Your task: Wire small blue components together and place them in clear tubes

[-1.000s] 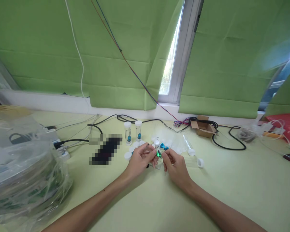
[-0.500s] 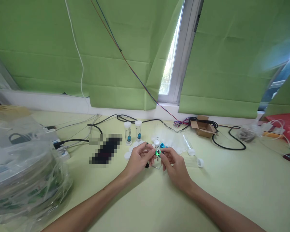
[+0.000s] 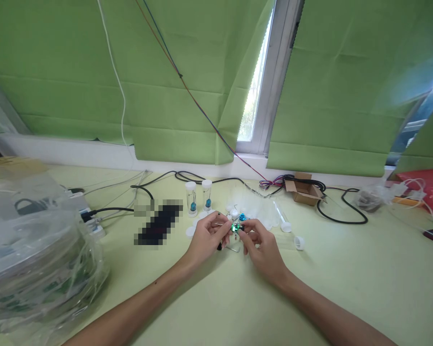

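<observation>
Green piece (image 3: 235, 227) pinched at both sides

The left grip (image 3: 208, 236) has thumb and fingertips clamped on the piece's left side; the right grip (image 3: 262, 242) is closed on its right side; the piece sits in the narrow gap between them, its finer details too small to tell; just beyond the right grip's fingertips is a blue part (image 3: 243, 216); nearer the person, below that gap, a bent metal rod (image 3: 234, 249) lies on the yellowish tabletop (image 3: 216, 302); beyond the left grip and to its left, two white-capped clear tubes (image 3: 189, 196) stand upright; well beyond the right grip rests an open cardboard box (image 3: 306, 193).
</observation>
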Demonstrator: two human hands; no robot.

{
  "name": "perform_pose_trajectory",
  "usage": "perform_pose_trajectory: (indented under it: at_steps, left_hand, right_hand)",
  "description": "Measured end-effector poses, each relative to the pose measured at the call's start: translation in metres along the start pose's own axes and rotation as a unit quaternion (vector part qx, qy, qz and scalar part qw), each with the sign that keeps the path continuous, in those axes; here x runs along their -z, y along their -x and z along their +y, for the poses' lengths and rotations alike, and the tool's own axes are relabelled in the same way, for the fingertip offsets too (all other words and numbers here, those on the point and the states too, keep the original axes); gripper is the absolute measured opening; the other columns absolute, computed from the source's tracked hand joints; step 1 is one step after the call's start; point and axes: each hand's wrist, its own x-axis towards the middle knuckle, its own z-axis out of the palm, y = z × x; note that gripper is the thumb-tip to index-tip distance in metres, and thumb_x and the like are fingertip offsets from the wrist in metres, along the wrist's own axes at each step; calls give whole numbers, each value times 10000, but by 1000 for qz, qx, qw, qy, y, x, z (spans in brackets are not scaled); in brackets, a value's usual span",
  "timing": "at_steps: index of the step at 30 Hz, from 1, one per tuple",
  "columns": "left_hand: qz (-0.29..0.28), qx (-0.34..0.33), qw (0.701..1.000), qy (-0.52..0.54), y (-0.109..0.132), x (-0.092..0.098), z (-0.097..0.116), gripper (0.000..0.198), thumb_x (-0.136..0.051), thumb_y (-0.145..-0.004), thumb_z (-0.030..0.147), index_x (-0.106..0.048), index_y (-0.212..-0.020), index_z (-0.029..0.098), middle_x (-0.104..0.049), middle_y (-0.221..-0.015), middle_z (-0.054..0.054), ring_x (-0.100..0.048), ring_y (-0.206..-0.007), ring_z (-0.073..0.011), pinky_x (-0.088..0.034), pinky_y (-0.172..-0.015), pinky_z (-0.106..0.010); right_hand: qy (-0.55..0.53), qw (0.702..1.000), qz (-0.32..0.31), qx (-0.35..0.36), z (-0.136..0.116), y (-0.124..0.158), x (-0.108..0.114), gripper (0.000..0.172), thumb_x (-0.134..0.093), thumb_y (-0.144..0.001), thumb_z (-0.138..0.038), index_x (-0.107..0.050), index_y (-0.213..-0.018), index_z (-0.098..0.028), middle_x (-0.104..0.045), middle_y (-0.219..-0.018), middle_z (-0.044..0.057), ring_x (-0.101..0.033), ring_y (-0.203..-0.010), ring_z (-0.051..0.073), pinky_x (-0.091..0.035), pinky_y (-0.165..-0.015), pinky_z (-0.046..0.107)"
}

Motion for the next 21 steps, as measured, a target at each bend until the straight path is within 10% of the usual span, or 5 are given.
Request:
perform_pose_trajectory:
  at_steps: [9, 15, 21]
  left_hand:
    - [-4, 19, 1000, -12, 1, -4, 4, 271, -654, -836, 407, -534, -769, 174, -584, -622, 20, -509, -461, -90, -408, -433, -212]
    - [6, 17, 1000, -7, 1, -4, 4, 266, -648, -839, 413, -537, -780, 178, -581, -618, 22, -504, -460, -92, -407, -429, -213]
    - [0, 15, 1000, -12, 2, -3, 2, 258, -639, -845, 410, -539, -786, 179, -581, -622, 21, -507, -458, -93, -402, -424, -213]
  right_hand:
    - [29, 1000, -1, -10, 2, -4, 0, 392, -431, -971, -439, -482, -666, -198, -484, -516, -40, -452, -432, 100, -371, -465, 235]
    - [35, 999, 6, 4, 0, -2, 0, 237, -519, -932, -421, -543, -997, -194, -576, -727, -14, -520, -485, 103, -364, -447, 224]
    - [17, 1000, -7, -3, -1, -2, -1, 227, -509, -935, -419, -546, -931, -196, -553, -681, -22, -512, -480, 107, -359, -440, 223]
